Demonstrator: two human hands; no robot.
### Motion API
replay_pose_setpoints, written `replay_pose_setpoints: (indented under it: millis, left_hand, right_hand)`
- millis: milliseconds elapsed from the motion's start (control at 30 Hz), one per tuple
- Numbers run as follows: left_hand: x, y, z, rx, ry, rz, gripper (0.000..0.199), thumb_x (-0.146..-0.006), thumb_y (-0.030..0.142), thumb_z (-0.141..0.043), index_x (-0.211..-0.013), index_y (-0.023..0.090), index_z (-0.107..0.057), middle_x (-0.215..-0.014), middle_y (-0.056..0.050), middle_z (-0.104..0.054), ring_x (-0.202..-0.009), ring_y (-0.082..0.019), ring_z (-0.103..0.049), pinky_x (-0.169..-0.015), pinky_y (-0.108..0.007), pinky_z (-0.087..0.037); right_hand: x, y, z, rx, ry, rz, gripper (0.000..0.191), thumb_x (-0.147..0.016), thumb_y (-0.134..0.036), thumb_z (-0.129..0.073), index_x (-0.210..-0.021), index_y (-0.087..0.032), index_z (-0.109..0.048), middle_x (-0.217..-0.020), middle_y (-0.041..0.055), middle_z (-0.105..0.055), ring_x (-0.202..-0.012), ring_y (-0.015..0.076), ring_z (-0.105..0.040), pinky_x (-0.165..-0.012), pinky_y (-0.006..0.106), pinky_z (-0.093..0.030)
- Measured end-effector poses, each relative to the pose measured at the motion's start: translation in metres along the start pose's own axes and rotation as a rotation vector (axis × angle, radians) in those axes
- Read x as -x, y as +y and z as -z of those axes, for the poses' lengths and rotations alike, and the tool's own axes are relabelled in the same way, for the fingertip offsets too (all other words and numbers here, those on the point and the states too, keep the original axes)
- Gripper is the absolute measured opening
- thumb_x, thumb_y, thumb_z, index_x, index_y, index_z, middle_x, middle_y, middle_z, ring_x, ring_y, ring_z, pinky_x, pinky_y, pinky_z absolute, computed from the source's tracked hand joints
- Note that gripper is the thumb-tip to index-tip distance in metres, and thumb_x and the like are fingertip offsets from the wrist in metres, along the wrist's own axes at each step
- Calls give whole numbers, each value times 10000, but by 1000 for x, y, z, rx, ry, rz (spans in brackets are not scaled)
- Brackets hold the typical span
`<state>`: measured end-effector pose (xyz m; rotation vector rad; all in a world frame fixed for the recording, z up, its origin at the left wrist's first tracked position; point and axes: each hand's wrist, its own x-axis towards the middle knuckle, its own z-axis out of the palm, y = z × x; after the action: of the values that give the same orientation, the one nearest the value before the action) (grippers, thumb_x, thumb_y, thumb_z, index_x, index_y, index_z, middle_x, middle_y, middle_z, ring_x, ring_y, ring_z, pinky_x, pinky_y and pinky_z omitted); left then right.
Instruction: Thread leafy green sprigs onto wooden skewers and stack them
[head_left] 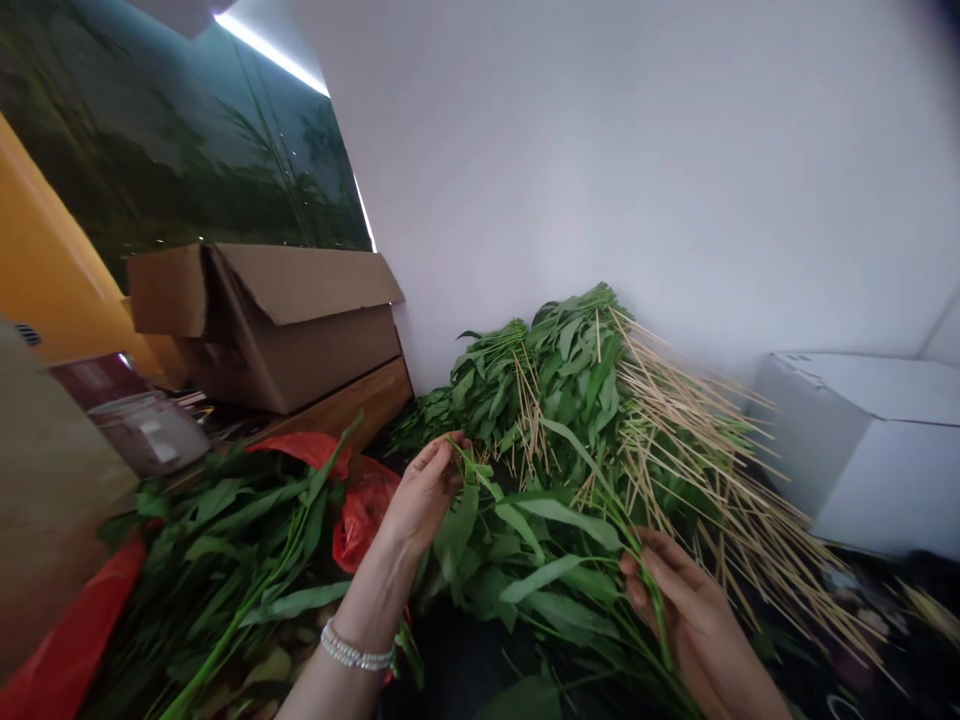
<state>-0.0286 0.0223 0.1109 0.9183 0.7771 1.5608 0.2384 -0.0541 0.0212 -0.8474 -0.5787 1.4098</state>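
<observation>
My left hand (426, 500), with a beaded bracelet on its wrist, pinches the thin end of a green leafy sprig (480, 470) between thumb and fingertips. Over on the right, the fingers of my right hand (686, 610) are closed round a long-leaved green stem (657, 600). Its narrow leaves (570, 515) spread leftward between the hands. Below and behind them lies a loose heap of similar greens (577, 610). Left of my forearm, more leafy stems (247, 560) rest in and around a red plastic bag (367, 505).
Against the white wall are piled leafy bundles (577, 350), with many thin wooden sticks (705, 430) fanning out rightward. A white box (892, 450) stands at the right. An open cardboard box (315, 340) and a clear-sided container (150, 430) are at the left.
</observation>
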Motion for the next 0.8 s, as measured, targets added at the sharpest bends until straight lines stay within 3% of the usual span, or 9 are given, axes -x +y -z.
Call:
replay_pose_setpoints:
  millis: [100, 233, 400, 533, 700, 800]
  left_hand:
    - [-2, 1, 6, -53, 53, -128, 343, -683, 351, -812, -962, 167, -732, -851, -29, -698, -558, -58, -507, -491, -153, -365]
    - [-3, 2, 9, -348, 147, -401, 208, -754, 301, -742, -921, 179, -756, -888, -46, -707, -786, -150, -612, -689, -215, -460]
    - [7, -1, 8, -685, 21, -620, 137, -771, 192, -694, -861, 248, -781, -954, -62, -717, -953, -211, -622, -921, -302, -438]
    - [10, -11, 12, -674, -15, -538, 134, -798, 249, -687, -899, 247, -774, -986, -68, -729, -986, -224, -624, -944, -332, -441]
    - [6, -17, 20, -127, 124, -268, 311, -721, 394, -774, -949, 190, -716, -952, -50, -733, -816, -151, -664, -791, -258, -502]
    - [8, -16, 20, 28, 136, -153, 367, -637, 356, -846, -914, 168, -696, -896, -31, -737, -759, -119, -673, -722, -212, -512]
  right_hand:
    - [-3, 0, -1, -66, 55, 7, 432, -598, -372, -872, -961, -240, -678, -789, -3, -712, -619, 126, -601, -606, 249, -497]
    - [-5, 1, -2, -87, 85, 35, 471, -561, -387, -889, -954, -231, -680, -830, 13, -735, -718, 156, -656, -692, 274, -529]
    - [-4, 4, 1, -89, 35, 56, 416, -638, -371, -858, -985, -237, -672, -875, 15, -738, -782, 155, -673, -748, 271, -532]
    - [-3, 4, 2, -78, 14, 48, 390, -671, -370, -841, -999, -246, -670, -867, 3, -733, -781, 143, -671, -744, 254, -527]
    - [-3, 2, -2, -63, 49, 37, 453, -608, -391, -868, -982, -228, -669, -833, 18, -737, -731, 163, -671, -711, 285, -531]
    - [-3, 1, -5, -50, 81, 38, 502, -532, -407, -894, -942, -216, -675, -777, 26, -738, -682, 177, -670, -680, 298, -529]
